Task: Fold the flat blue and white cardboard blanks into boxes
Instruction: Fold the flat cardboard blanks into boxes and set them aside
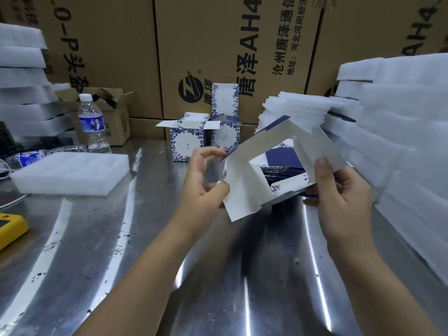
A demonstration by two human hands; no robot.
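Presently both hands pinch one blank (244,187) above the tabletop (121,251): left hand (206,183) on its near flap, right hand (339,190) on its right panel, opening it into a sleeve.

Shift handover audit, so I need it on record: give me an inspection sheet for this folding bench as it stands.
Surface: metal table, scuffed and reflective.
Job's things: one blank held half opened; stack of flat blanks on the table behind it; two folded boxes standing farther back, lids open.
Clutter: upright water bottle, lying bottle, foam tray, yellow device at the left edge.
Grippers: left hand and right hand both pinch the blank.
Cables: white cable at the left edge.
Surroundings: foam stacks on both sides, printed cartons behind.
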